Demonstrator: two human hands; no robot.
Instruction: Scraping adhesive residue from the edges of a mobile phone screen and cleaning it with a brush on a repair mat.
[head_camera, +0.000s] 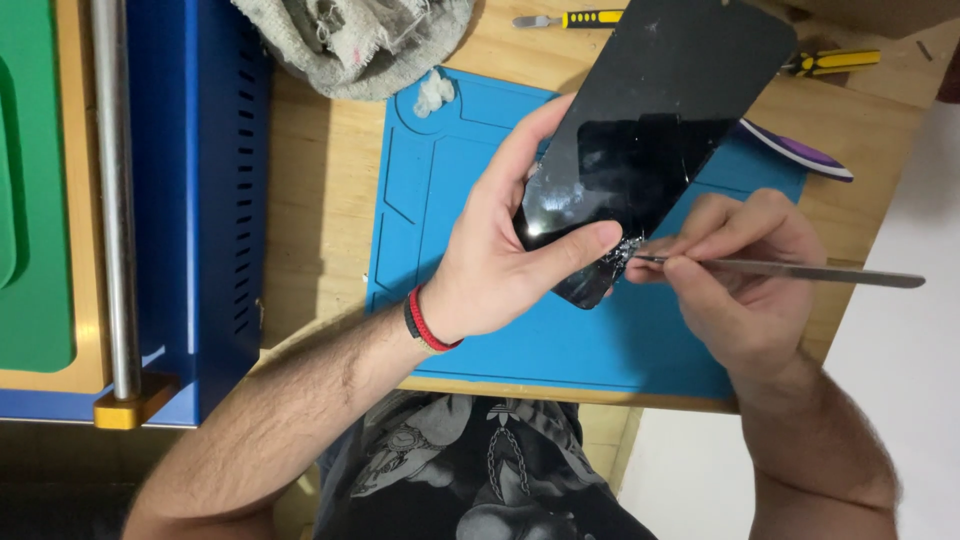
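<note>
A: Entry, hands first. What does the left hand (500, 270) hold?

B: A black phone (650, 130), gripped at its near end, thumb across the front, fingers behind. The phone tilts up and away to the far right, raised above the blue mat (420, 210).

A: Condition of the glass?

B: Cracked at the near corner, with whitish shattering just beside the thumb tip. Smears show on the lower part of the screen.

A: Right hand (740, 270)?

B: Closed in a narrow pinch on a thin metal tool (790, 270). The tool lies nearly level, handle running off to the right, tip touching the cracked corner.

A: Surroundings?

B: The mat lies on a wooden worktop (310, 200). A grey cloth (350, 40) sits at the far edge, a small white wad (434, 92) just near it on the mat. Two yellow-handled tools (590, 18) lie far behind the phone, and a purple pick (800, 155) lies to the right. A blue machine (200, 200) with a steel rod stands to the left.

A: Wrist?

B: A red and black band (425, 322) on the left one.
</note>
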